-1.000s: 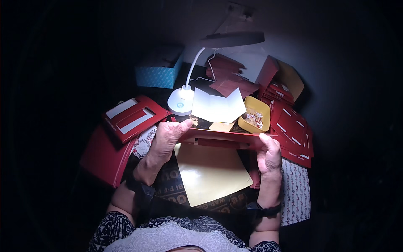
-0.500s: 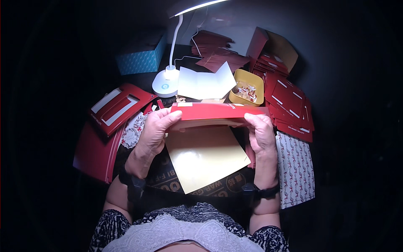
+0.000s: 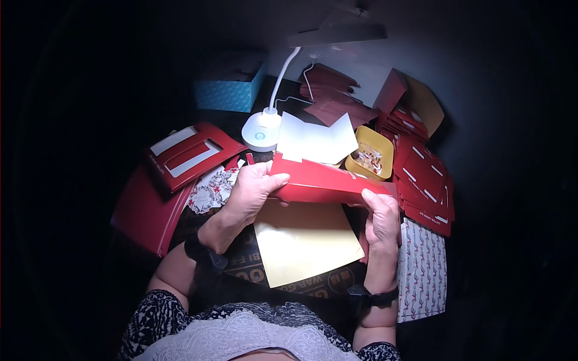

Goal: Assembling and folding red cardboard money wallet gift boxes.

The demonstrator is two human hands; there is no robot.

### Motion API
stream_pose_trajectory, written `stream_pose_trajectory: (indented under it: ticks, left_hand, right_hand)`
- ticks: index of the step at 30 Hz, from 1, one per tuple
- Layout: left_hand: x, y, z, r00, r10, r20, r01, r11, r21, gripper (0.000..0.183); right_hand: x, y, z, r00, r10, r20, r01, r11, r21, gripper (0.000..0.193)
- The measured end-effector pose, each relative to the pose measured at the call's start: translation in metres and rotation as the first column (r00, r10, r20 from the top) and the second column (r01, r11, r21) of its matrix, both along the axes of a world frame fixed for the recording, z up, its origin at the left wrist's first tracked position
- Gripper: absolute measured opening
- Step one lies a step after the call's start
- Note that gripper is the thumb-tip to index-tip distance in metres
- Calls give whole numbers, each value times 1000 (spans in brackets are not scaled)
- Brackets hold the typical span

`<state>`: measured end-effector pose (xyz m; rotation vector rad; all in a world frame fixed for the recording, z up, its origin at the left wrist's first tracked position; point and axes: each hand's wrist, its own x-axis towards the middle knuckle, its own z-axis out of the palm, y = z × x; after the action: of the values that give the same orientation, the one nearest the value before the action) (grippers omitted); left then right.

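Observation:
Between my two hands stretches a red cardboard sleeve [image 3: 319, 182], held up above a glossy pale yellow sheet [image 3: 307, 240]. My left hand [image 3: 256, 191] pinches its left end, thumb on the near face. At the right end, my right hand [image 3: 380, 218] grips it the same way. The sleeve's long near face is turned toward me and tilts down to the right. Just behind it stands a folded white sheet [image 3: 316, 138], whose lower edge the sleeve partly hides.
A white desk lamp [image 3: 262, 131] lights the table. Right of it sit a yellow tub [image 3: 388, 157] of small scraps and overlapping red sleeves [image 3: 424, 180]. Patterned paper [image 3: 423, 271] lies nearer. On the left are more red sleeves [image 3: 192, 157], floral cutouts [image 3: 211, 191] and a blue box [image 3: 223, 93].
The whole view has shifted, so the table things appear lower and further right. The sleeve has tilted, its left end now higher, showing more of its red face. Both hands keep their grip.

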<state>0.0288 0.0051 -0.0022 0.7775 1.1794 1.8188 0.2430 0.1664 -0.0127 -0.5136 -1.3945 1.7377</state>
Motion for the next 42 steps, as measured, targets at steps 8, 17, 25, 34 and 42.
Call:
stream_pose_trajectory:
  ticks: [8,17,25,34,42]
  left_hand:
    - [-5,0,-6,998,-52,18,52,999,0,21]
    - [0,-3,8,997,-69,-18,69,998,2,22]
    - [5,-2,7,999,-14,30,13,999,31,21]
    - [9,-3,9,1000,-20,25,18,999,51,22]
    - [-4,2,-6,999,18,51,-20,999,43,20]
  right_hand:
    - [-1,-2,1,999,-50,14,50,999,0,15]
    - [-2,-4,0,1000,-26,-15,26,1000,5,14]
    - [0,-7,3,1000,5,8,-5,1000,4,16]
    - [2,-4,-1,1000,8,25,-9,999,36,16]
    - [3,-1,-1,994,105,10,-106,994,21,16]
